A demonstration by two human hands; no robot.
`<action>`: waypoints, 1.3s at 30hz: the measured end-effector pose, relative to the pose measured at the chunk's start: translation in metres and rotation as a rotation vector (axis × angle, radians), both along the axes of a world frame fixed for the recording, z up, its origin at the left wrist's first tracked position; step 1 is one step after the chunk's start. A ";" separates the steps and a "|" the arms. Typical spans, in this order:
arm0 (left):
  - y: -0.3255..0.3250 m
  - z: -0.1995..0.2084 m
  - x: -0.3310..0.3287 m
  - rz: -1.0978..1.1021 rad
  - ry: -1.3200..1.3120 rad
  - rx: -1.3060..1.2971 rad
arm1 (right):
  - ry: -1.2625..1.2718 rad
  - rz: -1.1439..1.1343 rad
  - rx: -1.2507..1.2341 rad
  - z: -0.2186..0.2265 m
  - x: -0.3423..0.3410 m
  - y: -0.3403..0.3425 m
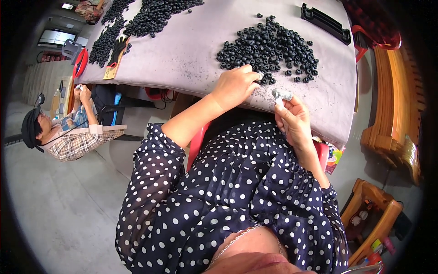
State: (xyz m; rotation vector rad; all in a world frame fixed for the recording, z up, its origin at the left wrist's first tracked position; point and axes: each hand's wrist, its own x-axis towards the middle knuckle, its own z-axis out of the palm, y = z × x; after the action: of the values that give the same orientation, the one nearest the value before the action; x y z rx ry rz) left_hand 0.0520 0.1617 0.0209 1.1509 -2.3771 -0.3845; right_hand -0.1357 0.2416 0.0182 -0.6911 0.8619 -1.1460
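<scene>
My left hand (237, 85) reaches to the near edge of a heap of small black ring-shaped parts (267, 48). Its fingers are drawn together beside a few loose rings, and what they grip is hidden. A pale covering shows at one fingertip. To the right, my right hand (294, 118) is raised near the table's front edge. Its thumb and index finger are pinched together, with grey-white wrapping (285, 95) around the index fingertip. Something small and dark shows at the tips, too small to name.
Black crumbs litter the grey tablecloth (182, 50). A black slotted tray (325, 23) lies at the far right. More black parts (153, 16), a black glove (118, 50) and a red basket (80, 63) are at the left. A co-worker (75, 132) sits there. Wooden furniture (392, 105) stands right.
</scene>
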 end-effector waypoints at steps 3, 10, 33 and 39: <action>-0.003 -0.001 0.000 0.011 0.044 -0.003 | 0.048 0.003 0.003 0.003 0.000 -0.002; 0.021 0.010 0.010 0.024 1.285 1.544 | 0.138 0.050 -0.080 0.009 0.002 0.001; 0.053 0.006 -0.004 0.098 1.532 1.628 | 0.114 0.205 -0.129 0.017 0.003 0.006; 0.054 0.006 -0.005 0.098 1.551 1.657 | 0.130 0.219 -0.103 0.019 0.000 0.006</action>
State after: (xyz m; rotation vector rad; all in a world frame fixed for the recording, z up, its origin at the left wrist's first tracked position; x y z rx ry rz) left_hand 0.0470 0.2158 0.0266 0.7169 -0.2852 -2.2708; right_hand -0.1360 0.2472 0.0368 -0.9297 0.8180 -0.9614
